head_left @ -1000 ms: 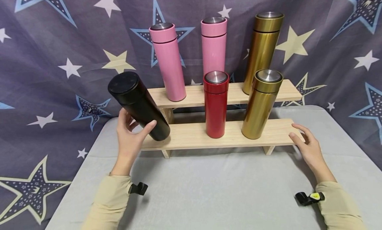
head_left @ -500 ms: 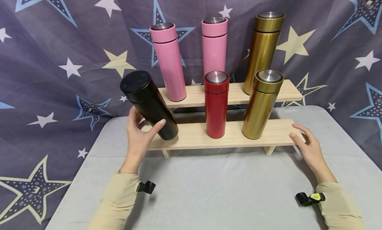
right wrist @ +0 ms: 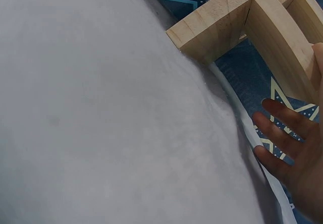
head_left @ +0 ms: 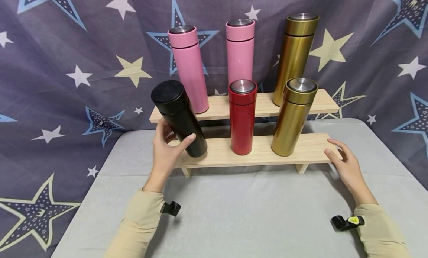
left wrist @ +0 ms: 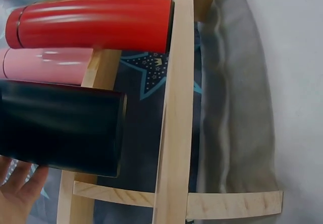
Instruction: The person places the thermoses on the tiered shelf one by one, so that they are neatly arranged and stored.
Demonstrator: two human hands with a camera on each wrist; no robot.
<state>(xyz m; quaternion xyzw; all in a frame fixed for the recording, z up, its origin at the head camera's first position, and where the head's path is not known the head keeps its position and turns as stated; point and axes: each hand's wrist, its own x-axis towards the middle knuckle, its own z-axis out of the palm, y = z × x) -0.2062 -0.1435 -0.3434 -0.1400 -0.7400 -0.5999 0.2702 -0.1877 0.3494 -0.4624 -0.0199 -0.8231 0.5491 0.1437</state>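
Note:
My left hand [head_left: 167,150] grips a black thermos bottle [head_left: 182,118], its thumb on the near side and fingers round the far side. The bottle tilts to the left over the left part of the lower wooden shelf [head_left: 217,157]. In the left wrist view a gap shows between the black bottle's base [left wrist: 118,133] and the shelf board [left wrist: 176,108]. My right hand [head_left: 346,165] rests at the right end of the lower shelf, holding no bottle; in the right wrist view its fingers [right wrist: 285,138] are extended below the board. A red thermos bottle [head_left: 242,120] stands right of the black one.
A gold thermos bottle [head_left: 294,118] shares the lower shelf. On the upper shelf [head_left: 217,106] stand two pink bottles, the left pink bottle [head_left: 190,72] and the middle pink bottle [head_left: 240,50], plus a taller gold bottle [head_left: 295,61]. A starry curtain [head_left: 83,38] hangs behind the grey-covered table [head_left: 254,213].
My left hand has carried the black bottle to the right along the lower shelf, and it leans slightly less. My right hand and the other bottles have stayed put.

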